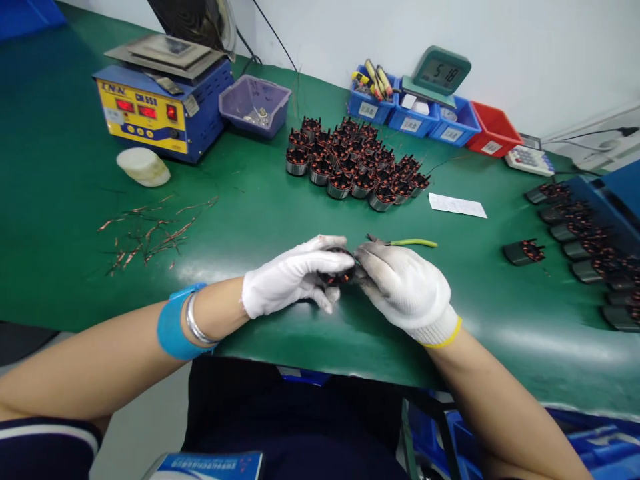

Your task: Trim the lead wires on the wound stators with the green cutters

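Note:
My left hand (305, 273), in a white glove, is wrapped round a motor stator (341, 268) with a black frame and copper windings, just over the near part of the bench. My right hand (400, 283), gloved in white with a yellow cuff, has its fingers pinched together at the stator's right side. Whatever lies in that pinch is too small or hidden to make out. Just beyond the right hand lies a pair of cutters with green handles (413, 243). Many similar stators (350, 160) stand grouped farther back.
Copper wire scraps (150, 233) lie left, near a pale round block (143, 167) and a blue-yellow machine (160, 110). A purple bin (255, 103), blue bins (370, 107) and a red bin (493, 130) line the back. More stators (583, 250) and a paper slip (457, 205) are right.

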{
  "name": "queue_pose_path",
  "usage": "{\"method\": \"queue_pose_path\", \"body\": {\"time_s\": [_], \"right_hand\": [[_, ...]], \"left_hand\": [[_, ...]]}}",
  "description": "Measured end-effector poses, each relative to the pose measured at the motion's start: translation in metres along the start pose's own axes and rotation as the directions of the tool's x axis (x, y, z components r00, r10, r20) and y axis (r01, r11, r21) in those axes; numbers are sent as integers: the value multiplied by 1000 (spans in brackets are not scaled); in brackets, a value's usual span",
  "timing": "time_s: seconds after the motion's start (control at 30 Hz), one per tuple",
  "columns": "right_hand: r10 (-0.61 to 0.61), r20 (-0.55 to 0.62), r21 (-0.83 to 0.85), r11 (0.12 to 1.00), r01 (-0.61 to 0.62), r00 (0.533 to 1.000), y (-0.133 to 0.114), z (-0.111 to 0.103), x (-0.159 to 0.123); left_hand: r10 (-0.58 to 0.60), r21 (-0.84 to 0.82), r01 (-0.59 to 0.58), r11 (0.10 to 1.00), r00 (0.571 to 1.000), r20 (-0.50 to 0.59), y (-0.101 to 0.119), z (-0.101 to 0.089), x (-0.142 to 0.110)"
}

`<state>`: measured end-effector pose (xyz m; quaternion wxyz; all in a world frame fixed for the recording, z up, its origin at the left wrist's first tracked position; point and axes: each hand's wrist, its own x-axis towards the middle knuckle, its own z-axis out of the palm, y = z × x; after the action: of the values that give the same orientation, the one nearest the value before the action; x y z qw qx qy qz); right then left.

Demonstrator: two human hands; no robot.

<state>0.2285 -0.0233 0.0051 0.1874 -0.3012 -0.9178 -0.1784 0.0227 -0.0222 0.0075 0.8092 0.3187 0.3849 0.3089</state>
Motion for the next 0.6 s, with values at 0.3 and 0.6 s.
{"method": "queue_pose_path", "body": {"time_s": [0.3, 0.6], "right_hand": [[-9, -57, 71, 997, 13, 998, -2, -2, 0], [37, -55, -14, 999, -37, 998, -3, -5, -2]], "left_hand": [[146, 27, -143, 989, 974, -176, -6, -2, 10], [56, 54, -53, 997, 997, -51, 3, 1, 1]]}}
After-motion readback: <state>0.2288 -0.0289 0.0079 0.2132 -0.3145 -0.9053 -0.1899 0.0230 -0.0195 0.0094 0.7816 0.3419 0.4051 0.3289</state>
